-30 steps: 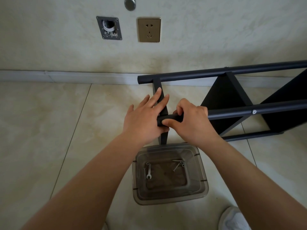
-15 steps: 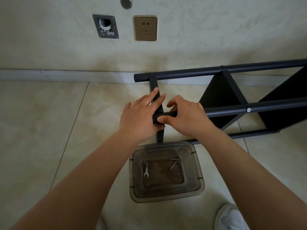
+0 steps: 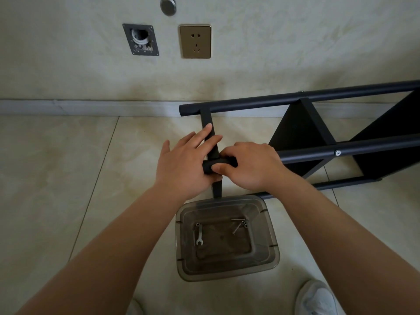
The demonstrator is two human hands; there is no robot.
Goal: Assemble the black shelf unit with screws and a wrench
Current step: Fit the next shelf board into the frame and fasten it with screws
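While our left hand lies flat-fingered on the flat black metal crossbar, our right hand pinches the round black shelf tube's near end (axis running rightward).

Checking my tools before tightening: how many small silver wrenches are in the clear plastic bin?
1. The small silver wrench lies in the left part of the clear plastic bin; loose silver screws lie at the right. None seems hidden.
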